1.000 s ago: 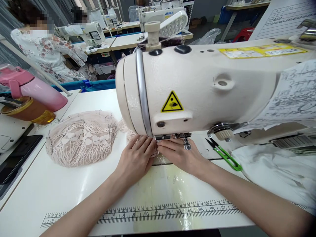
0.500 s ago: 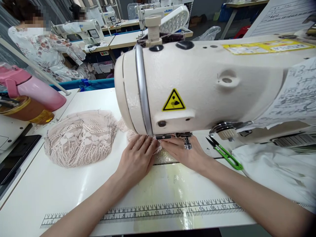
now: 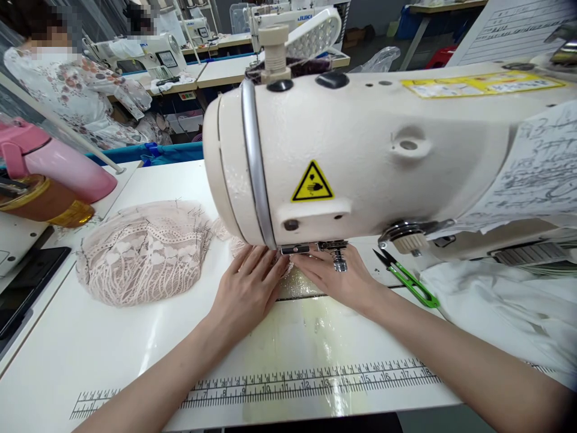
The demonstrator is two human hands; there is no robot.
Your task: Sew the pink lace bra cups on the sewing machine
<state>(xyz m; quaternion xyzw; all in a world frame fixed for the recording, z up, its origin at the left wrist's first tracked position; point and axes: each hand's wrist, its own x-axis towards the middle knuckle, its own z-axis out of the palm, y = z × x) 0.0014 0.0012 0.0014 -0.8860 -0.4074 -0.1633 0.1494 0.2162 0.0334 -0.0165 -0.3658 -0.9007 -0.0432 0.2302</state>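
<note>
Down at the needle we have the pink lace piece [image 3: 232, 242], lying flat on the machine bed right beneath the head, most of it hidden under two hands; the left hand [image 3: 246, 288] lies palm down on it, fingers stretched out straight and close together, nothing gripped, tips reaching in toward the presser foot; the right hand [image 3: 336, 278] comes in from the other side, also flat and spread, pressing rather than pinching, its fingertips meeting the left's just under the head; above them looms the cream sewing machine [image 3: 383, 138] with its yellow warning sticker [image 3: 312, 182]; a printed paper sheet [image 3: 536, 180] hangs off the machine's arm on the right; green thread snips [image 3: 408, 278] lie just right of the right hand, beside a heap of white cloth [image 3: 496, 307]; to the left, a mound of pink lace [image 3: 139, 252] sits on the white table [image 3: 90, 349], well clear of the hands; a printed ruler [image 3: 270, 385] runs along the near edge; far left, a pink bottle [image 3: 63, 168]; behind, a co-worker in a floral top [image 3: 67, 90] sits at another machine.
</note>
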